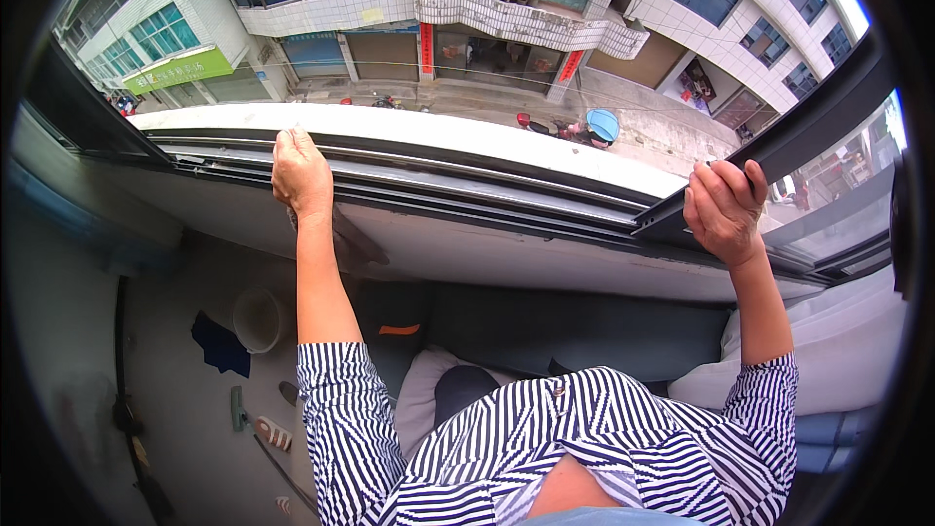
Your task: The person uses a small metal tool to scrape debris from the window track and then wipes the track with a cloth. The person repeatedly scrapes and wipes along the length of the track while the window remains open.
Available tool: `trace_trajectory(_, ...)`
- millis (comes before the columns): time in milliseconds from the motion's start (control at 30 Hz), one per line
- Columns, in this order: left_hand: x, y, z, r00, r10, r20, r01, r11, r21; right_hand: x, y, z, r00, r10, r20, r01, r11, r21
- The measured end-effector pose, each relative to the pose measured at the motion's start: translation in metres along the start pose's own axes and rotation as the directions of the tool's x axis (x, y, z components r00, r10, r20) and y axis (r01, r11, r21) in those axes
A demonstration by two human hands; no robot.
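Observation:
My left hand (301,174) is raised over the sliding window's metal track (438,174), towards its left part. Its fingers are curled in, and their undersides are hidden, so I cannot tell whether anything is in them. At the right, my right hand (727,212) grips the dark frame of a window sash (796,133), fingers wrapped round its edge. Between my hands the window stands open above the white outer ledge (409,126). A dark brown patch (358,241) shows on the wall below my left wrist; what it is I cannot tell.
Below the sill lies a dark padded surface (584,321) with an orange strip (399,330). On the floor are a white bucket (257,320), a dark blue cloth (219,343), a green-headed floor tool (237,409) and a slipper (274,434). Outside, the street drops away below.

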State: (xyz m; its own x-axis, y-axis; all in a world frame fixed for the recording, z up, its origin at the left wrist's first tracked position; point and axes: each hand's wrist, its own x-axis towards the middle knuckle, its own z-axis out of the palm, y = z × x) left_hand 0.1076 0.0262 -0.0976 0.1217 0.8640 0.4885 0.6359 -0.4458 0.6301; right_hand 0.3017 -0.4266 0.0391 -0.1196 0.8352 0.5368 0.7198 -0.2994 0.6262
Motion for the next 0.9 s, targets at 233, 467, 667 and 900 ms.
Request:
trace_trajectory(233,0.021,0.002,-0.036,0.953,-0.073,0.295,0.282,0.574,-0.769,0.055,-0.061,0.009,0.952,0.2,-0.233,-0.042,0.837,0.545)
trace_trajectory(467,0.018,0.011,-0.053,0.935,-0.021,0.355,0.316,0.507,-0.802,0.189,-0.194,0.069,0.967,0.245,0.07,-0.106,0.138,0.985)
trace_trajectory(667,0.007,0.018,-0.071,0.92,0.024,0.392,0.319,0.535,-0.782,0.247,-0.251,0.083,0.924,0.029,0.381,-0.361,-0.263,0.895)
trace_trajectory(900,0.001,0.016,-0.091,0.866,0.154,0.475,0.34,0.514,-0.787,0.252,-0.265,0.082,0.914,0.116,0.388,-0.352,-0.249,0.902)
